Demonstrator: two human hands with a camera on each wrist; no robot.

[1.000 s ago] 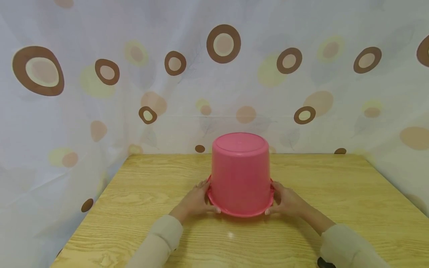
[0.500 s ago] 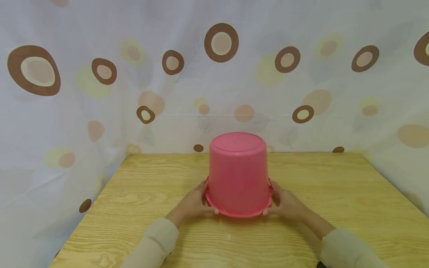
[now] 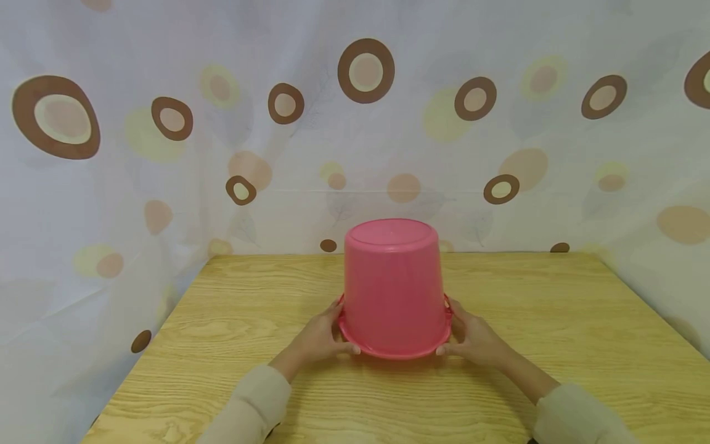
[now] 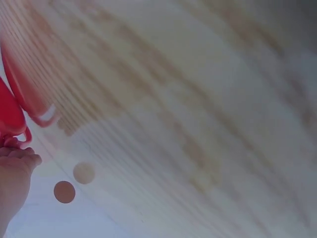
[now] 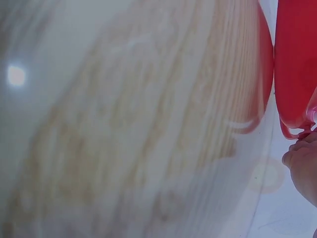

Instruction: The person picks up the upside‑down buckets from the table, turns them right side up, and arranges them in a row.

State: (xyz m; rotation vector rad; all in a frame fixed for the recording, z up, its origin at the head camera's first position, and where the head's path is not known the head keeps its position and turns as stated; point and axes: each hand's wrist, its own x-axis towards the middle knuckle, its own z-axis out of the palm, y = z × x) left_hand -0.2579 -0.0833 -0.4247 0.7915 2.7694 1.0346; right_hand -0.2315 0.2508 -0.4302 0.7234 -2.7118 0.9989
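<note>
A pink plastic bucket [image 3: 392, 290] is upside down in the middle of the head view, its flat base on top and its flared rim low over the wooden table. My left hand [image 3: 322, 336] grips the rim on the left, thumb at the front and fingers round the side. On the opposite side my right hand [image 3: 476, 336] holds the rim the same way. The left wrist view catches part of the bucket [image 4: 10, 111] with the left hand's fingers [image 4: 20, 153] at its handle. In the right wrist view the right fingers [image 5: 299, 148] touch the rim under the bucket wall [image 5: 297, 64]. The inside of the bucket is hidden.
The wood-grain table [image 3: 266, 296] spreads out around the bucket. Behind it and along both sides hangs a pale curtain [image 3: 310, 148] with brown rings and spots. Light sleeves [image 3: 257, 394] cover both forearms.
The bucket has leaned slightly to the left, its base shifting more than its rim. Both hands keep their hold, and the head view has shifted a little.
</note>
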